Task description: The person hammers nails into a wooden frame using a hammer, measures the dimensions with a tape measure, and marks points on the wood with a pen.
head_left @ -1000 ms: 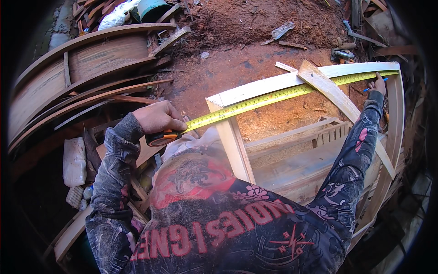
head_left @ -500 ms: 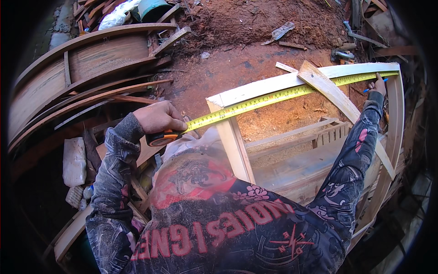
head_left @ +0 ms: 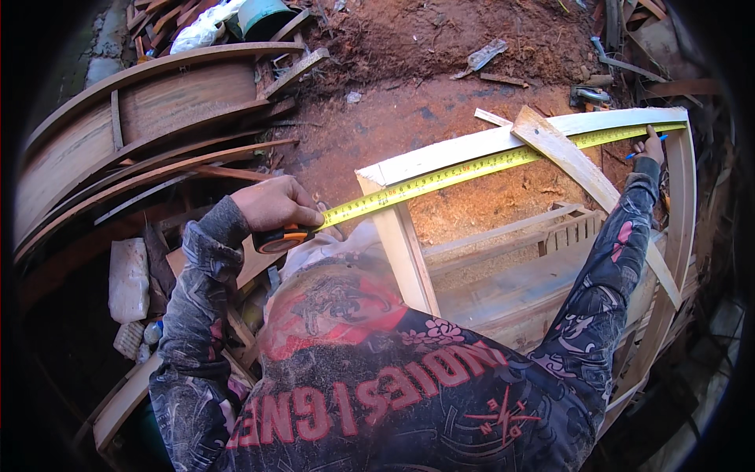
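My left hand (head_left: 274,203) is closed round a black and orange tape measure (head_left: 283,239) at the frame's near left corner. Its yellow blade (head_left: 460,173) runs out along the inner side of a pale, slightly bowed top rail (head_left: 448,154) of a wooden frame. At the far right corner, my right hand (head_left: 650,146) has a finger pressed on the blade's end, with a blue pen (head_left: 631,156) held in the same hand. A diagonal wooden strip (head_left: 570,157) crosses over the rail and the blade. Both arms are stretched wide.
Curved wooden pieces (head_left: 181,102) are stacked at left. A power tool (head_left: 590,97) lies on the reddish ground beyond the frame, and a plastic bottle (head_left: 486,55) farther off. A slatted wooden piece (head_left: 511,236) sits under the frame. A white block (head_left: 128,279) stands by my left arm.
Almost nothing differs. Both hands stay at the two ends of the tape, and the frame keeps its place.
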The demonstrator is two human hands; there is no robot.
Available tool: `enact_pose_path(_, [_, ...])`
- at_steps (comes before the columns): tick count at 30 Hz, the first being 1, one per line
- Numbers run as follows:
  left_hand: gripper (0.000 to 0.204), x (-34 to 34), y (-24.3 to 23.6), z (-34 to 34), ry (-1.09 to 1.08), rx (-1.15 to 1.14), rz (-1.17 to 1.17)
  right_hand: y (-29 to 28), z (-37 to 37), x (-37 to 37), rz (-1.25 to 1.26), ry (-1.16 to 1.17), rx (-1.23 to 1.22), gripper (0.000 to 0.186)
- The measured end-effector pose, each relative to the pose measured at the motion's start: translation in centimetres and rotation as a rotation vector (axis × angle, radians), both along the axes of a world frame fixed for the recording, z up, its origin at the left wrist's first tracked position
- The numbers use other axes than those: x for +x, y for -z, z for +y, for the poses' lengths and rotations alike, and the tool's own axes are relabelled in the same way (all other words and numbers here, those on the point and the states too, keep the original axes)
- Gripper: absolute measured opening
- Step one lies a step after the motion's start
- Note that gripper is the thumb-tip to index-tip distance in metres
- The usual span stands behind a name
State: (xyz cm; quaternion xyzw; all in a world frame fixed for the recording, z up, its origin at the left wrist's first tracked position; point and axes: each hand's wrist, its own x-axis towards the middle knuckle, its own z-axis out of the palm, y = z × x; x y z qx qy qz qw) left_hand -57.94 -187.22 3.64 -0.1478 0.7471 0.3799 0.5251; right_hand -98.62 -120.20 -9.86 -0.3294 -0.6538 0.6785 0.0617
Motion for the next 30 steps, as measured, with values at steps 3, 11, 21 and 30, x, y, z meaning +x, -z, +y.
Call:
enact_pose_path(3, [0.023,-0.2,0.3,-0.4,0.033,0.027,0.084,0.4,0.0,0.2,-0.03,0.14,0.109,0.028])
enact_pose_path(11, [0.021,-2.5,-0.6,-4.6,0.113,0.044,0.167,-4.0,-5.6,3.5,0.098,0.45,0.243,0.037])
enact_pose_path(21, [0.026,-6.6,-12.2,-10.3,-0.084,-0.077,-0.012,-11.4,-4.4,4.1,0.492,0.476,0.183,0.013])
enact_pose_path(30, [0.028,0.8,-18.9,-10.7,-0.128,-0.122,0.147,-7.5,-14.1,5.3,-0.221,0.091,-0.194,0.02])
